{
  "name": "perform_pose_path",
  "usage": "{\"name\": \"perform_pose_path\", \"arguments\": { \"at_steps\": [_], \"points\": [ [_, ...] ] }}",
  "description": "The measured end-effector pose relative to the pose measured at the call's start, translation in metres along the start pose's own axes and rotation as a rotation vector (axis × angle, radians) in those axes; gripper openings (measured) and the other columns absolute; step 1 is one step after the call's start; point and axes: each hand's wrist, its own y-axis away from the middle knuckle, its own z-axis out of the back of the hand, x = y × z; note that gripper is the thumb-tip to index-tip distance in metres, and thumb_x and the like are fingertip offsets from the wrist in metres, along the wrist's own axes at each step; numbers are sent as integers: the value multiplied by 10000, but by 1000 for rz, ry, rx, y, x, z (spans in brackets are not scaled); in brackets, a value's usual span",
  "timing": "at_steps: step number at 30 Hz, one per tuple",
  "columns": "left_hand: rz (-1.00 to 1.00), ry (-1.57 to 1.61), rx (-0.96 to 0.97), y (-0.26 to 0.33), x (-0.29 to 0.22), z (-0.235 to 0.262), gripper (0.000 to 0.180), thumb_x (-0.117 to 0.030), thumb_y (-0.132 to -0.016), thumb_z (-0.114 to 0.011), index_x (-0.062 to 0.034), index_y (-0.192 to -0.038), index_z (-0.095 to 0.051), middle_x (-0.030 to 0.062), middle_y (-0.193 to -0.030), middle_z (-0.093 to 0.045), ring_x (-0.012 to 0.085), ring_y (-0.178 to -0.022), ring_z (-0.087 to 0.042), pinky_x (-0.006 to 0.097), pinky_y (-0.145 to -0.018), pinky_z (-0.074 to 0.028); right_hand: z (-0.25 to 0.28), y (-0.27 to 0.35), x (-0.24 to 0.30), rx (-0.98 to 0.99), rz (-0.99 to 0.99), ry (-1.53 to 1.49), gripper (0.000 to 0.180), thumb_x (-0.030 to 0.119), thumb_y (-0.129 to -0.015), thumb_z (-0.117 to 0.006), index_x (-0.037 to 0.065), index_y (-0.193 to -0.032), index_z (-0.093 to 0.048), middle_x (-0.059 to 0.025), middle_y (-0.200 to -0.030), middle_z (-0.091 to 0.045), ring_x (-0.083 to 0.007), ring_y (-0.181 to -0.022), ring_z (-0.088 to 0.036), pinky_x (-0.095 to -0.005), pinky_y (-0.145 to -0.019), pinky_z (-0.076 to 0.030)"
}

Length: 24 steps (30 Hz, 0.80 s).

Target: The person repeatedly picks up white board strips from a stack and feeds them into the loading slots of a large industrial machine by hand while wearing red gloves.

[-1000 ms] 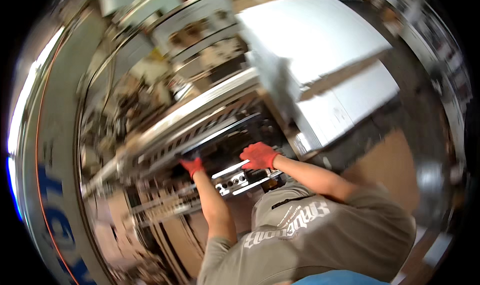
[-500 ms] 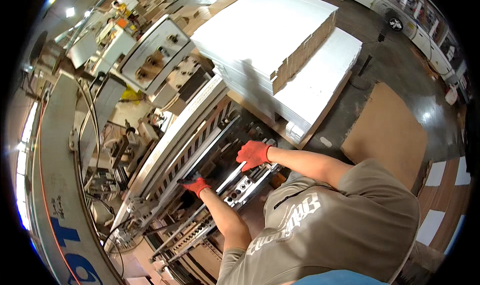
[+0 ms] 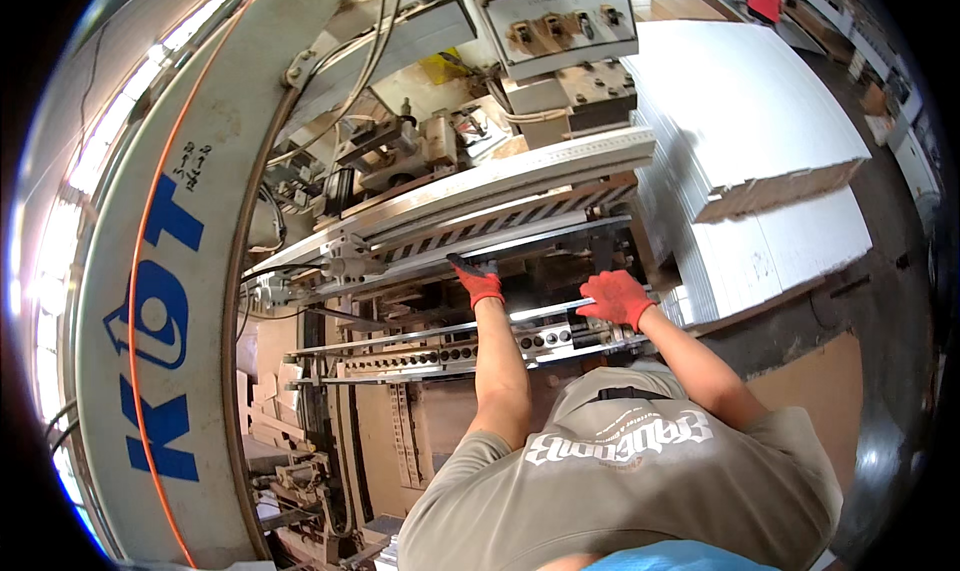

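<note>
My left hand, in a red glove with dark fingers, reaches into the machine's gap. Its fingers are stretched out beside a long metal bar, and whether they touch it I cannot tell. My right hand, also red-gloved, has its fingers bent over a thin metal rail near the rail's right end. Below that rail runs a metal strip with a row of round dark holes. Beyond my left hand lies a beam with black diagonal stripes.
A large grey machine arm with an orange cable rises at left. A control box with knobs stands beyond the beam. Stacked white cardboard sheets are at right, with a brown sheet on the floor. A person in red is far off.
My view has turned left, so the machine now lies nearly level across it and the white stack sits farther right. Both hands stay at about the same places on the machine.
</note>
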Motion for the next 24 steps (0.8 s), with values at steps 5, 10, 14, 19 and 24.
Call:
{"name": "perform_pose_path", "arguments": {
  "at_steps": [5, 10, 14, 19, 24],
  "points": [
    [-40, -49, 104, 10, -3, -6, 714, -664, -780, -659, -196, -1297, -505, 34, -1230, -512, 232, -1072, -493, 511, -1004, -399, 2, 2, -8, -165, 5, -381, 333, 418, -854, -630, 116, -993, -619, -79, -1036, -614, -283, -942, -631, -404, -779, -504],
    [106, -123, -86, 3, -8, -2, 617, -695, -834, -551, -215, -1222, -557, 2, -1234, -547, 215, -1012, -514, 441, -921, -432, -13, -34, -25, -759, -83, -676, 348, 234, -873, -673, 47, -1123, -517, -161, -1256, -475, -325, -1210, -477, -382, -960, -436],
    [259, -165, -39, 33, 18, -13, 446, -616, -895, -515, -204, -1044, -602, 24, -899, -557, 166, -739, -504, 304, -635, -485, -33, -64, -35, -665, -104, -785, 346, 220, -872, -675, 30, -1113, -516, -173, -1283, -454, -355, -1294, -374, -410, -1058, -341],
    [247, -52, 47, 103, 80, -46, 414, -551, -912, -517, -138, -903, -521, 38, -797, -502, 228, -762, -549, 404, -690, -512, -38, -76, -35, -630, -120, -811, 332, 198, -851, -685, 29, -1087, -525, -170, -1260, -468, -344, -1312, -342, -429, -1084, -291],
    [188, 14, -27, 123, 101, -72, 359, -550, -870, -593, -193, -898, -572, 1, -680, -500, 203, -596, -497, 372, -572, -425, -18, -46, -33, -544, -54, -775, 258, 139, -835, -675, 9, -997, -523, -158, -1107, -513, -319, -1191, -409, -410, -1028, -324]
  ]
}}
